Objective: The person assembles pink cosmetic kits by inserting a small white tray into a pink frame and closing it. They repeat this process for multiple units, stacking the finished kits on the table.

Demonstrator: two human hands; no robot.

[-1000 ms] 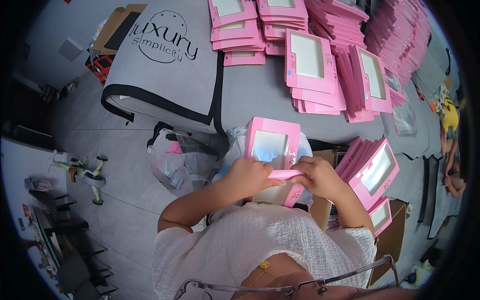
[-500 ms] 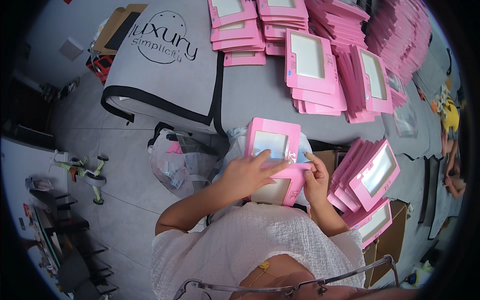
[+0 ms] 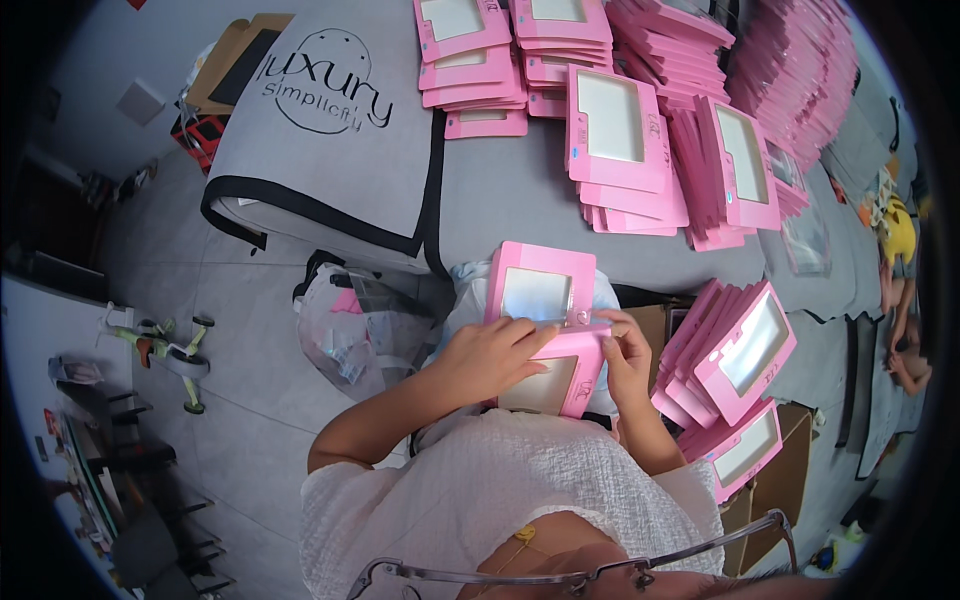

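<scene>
On my lap lies a pink windowed cardboard box (image 3: 580,378), flat, close to my body. A second pink windowed panel (image 3: 542,256) lies just beyond it; whether the two are joined I cannot tell. My left hand (image 3: 488,355) reaches across the near box, its fingers drawn together and pressing on the far edge where the two pieces meet. The right end of that same edge is pinched between the thumb and fingers of my right hand (image 3: 627,358). Part of the near window is covered by my left thumb.
Stacks of similar pink windowed boxes (image 3: 618,185) stand on a grey sofa (image 3: 500,190) ahead. More boxes (image 3: 742,350) lean in a pile at my right, beside an open carton (image 3: 785,470). A clear plastic bag (image 3: 345,325) sits on the floor left of my knees; a small bike (image 3: 165,352) stands farther left.
My left fingers, spread above the box before, have come together and down onto its edge. The right hand keeps to the right end, its fingers closer in.
</scene>
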